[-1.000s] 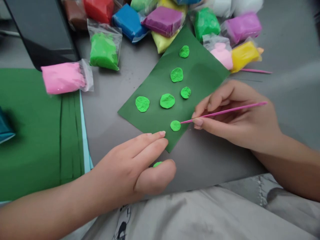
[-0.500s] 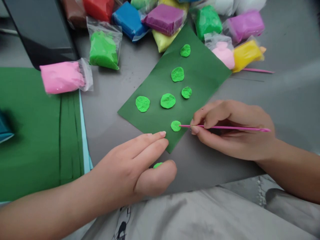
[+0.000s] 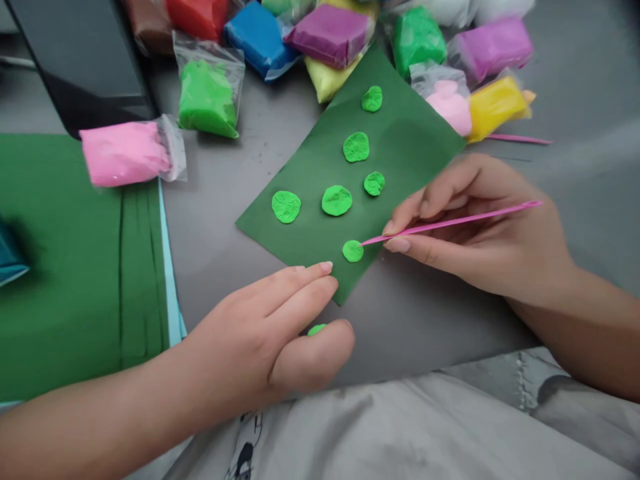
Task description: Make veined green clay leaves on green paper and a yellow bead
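My right hand [image 3: 475, 227] pinches a thin pink modelling tool [image 3: 460, 223], its tip at the right edge of a small flat light-green clay disc [image 3: 353, 251]. That disc lies near the lower corner of a dark green paper sheet [image 3: 320, 160]. Further up the sheet are several more clay discs with creased surfaces, among them a larger oval one [image 3: 337, 201]. My left hand [image 3: 280, 327] rests with fingers stretched out, fingertips pressing on the sheet's lower edge. Partly hidden behind its thumb is another bit of green clay [image 3: 317, 329] on the table.
Bagged clay in many colours lines the back, including a blue pack [image 3: 261, 40] and a yellow pack [image 3: 496, 107]. A second pink tool [image 3: 520, 139] lies at right. On the left are a pink clay bag [image 3: 125, 153], green paper sheets [image 3: 60, 267] and a dark screen device [image 3: 90, 60].
My right hand has turned and shifted slightly up, tilting the pink tool so its back end sits higher. Its tip has moved to the disc's edge. My left hand stays put.
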{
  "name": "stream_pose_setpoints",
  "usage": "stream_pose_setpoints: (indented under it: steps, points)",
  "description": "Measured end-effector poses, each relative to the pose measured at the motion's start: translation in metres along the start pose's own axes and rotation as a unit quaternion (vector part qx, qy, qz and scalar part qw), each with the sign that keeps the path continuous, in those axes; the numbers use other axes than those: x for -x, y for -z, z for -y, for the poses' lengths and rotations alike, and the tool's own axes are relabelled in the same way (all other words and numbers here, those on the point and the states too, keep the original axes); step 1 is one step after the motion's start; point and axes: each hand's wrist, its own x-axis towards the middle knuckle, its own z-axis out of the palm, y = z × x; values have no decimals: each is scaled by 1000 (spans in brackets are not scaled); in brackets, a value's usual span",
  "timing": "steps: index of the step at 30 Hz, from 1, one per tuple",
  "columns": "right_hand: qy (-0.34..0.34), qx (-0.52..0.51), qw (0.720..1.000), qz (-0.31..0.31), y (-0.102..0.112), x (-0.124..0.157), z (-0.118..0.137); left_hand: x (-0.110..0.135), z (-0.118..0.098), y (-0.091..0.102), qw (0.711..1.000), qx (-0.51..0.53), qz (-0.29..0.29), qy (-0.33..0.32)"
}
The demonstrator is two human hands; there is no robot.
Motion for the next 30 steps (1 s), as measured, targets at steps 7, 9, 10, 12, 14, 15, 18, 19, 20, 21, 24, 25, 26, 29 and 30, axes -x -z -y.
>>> stream_pose_setpoints:
  steps: [7, 9, 10, 12, 14, 15, 18, 19, 20, 21, 24, 25, 26, 29, 30]
  points:
    - [-43, -16, 999, 19, 3, -5, -2, -3, -1, 1, 1000, -10, -3, 2]
    - [-36, -16, 999, 25, 3, -6, -3, -3, -1, 2, 1000, -7, -3, 2]
    - [-33, -15, 999, 27, 2, -6, -3, -3, 0, 3, 1000, -4, -1, 1]
    - [-35, -9, 999, 28, 2, -6, -3, -2, 0, 3, 1000, -3, 7, -1]
    - [-39, -3, 999, 27, 2, -6, -3, -1, 0, 2, 1000, -2, 12, 0]
    - [-39, -1, 999, 27, 2, -6, -3, 0, 1, 1, 1000, 1, 13, 1]
    - [-40, -4, 999, 20, 2, -6, -2, 3, 1, -2, 1000, 12, 13, 7]
    - [-42, -8, 999, 15, 2, -7, -2, 3, 1, -2, 1000, 12, 14, 8]
    - [-43, -14, 999, 10, 2, -7, -1, 4, 0, -2, 1000, 9, 18, 8]
    - [-44, -21, 999, 3, 2, -7, 0, 4, 0, -1, 1000, 3, 25, 7]
    - [-34, -41, 999, -11, 2, -7, 4, 6, -4, 5, 999, -15, 47, -4]
    - [-29, -41, 999, -17, 2, -7, 5, 6, -5, 6, 999, -19, 48, -8]
    - [-21, -37, 999, -21, 1, -6, 6, 7, -6, 7, 999, -20, 46, -10]
    - [19, -15, 1000, -8, -1, -4, 5, 8, -8, 7, 999, -26, 34, -11]
    - [32, -7, 999, 3, -2, -3, 4, 8, -8, 6, 999, -26, 32, -10]
